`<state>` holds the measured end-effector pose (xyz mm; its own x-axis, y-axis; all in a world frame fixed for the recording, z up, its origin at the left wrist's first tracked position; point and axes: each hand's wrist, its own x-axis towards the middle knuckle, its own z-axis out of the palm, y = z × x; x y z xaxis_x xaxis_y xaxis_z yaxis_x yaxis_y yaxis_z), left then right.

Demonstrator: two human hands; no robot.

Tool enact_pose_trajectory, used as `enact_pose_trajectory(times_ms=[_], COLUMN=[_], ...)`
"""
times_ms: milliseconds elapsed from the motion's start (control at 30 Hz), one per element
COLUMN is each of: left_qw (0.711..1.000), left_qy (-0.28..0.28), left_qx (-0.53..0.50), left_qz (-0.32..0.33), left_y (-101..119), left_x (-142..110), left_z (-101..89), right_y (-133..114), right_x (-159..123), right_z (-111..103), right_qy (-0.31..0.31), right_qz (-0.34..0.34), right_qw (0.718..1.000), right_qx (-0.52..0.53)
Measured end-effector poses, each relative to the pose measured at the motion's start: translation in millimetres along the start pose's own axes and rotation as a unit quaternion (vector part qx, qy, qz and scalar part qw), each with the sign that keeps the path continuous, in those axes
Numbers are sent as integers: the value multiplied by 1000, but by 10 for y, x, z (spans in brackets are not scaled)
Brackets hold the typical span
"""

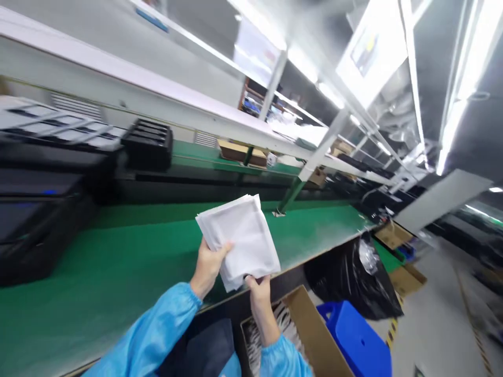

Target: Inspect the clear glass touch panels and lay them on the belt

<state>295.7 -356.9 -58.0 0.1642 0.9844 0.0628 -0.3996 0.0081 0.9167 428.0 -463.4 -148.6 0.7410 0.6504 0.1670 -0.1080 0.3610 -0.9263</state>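
Note:
A stack of thin white square sheets or sleeves [243, 235] is held up over the front edge of the green bench. My left hand [210, 262] grips its left side, thumb on top and fingers underneath. At the lower edge my right hand [259, 296] pinches the stack between thumb and fingers, near a small dark spot. Whether the pieces are paper, foam or cloth bags I cannot tell. Below my right forearm stands an open cardboard box [314, 335] with many white pieces inside.
The green bench [129, 262] runs from left to right. Black trays [35, 209] are piled at the left, with a black slotted holder [147, 141] behind. A green-and-white post [293, 193] rises from the bench. At right are a blue bin [357, 340] and a black plastic bag [349, 277].

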Motion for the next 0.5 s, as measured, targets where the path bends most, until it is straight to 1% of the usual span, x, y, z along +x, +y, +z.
enact_pose_trajectory(times_ms=[33,100,167,200,267,367,433,500], left_qw=[1000,998,995,994,991,987,985,985], left_qy=[13,12,-15,-32,-66,-106,-113,-114], left_qx=[7,25,45,54,71,93,101,89], left_qz=[24,63,86,92,92,81,82,92], left_y=[157,419,581,620,615,489,407,364], left_x=[119,300,409,443,482,505,505,493], left_z=[-150,-431,-636,-703,-780,-845,-893,-928], right_y=[-39,-170,-294,-332,-338,-221,-131,-76], right_x=[95,302,496,575,681,729,715,703], right_z=[94,251,421,522,744,1042,1149,1174], right_qy=[-39,-94,-128,-145,-177,-196,-191,-188], right_qz=[6,8,-7,-17,-28,-23,-17,-11], right_qw=[999,995,991,989,983,978,978,978], right_qx=[5,14,23,30,47,70,84,94])
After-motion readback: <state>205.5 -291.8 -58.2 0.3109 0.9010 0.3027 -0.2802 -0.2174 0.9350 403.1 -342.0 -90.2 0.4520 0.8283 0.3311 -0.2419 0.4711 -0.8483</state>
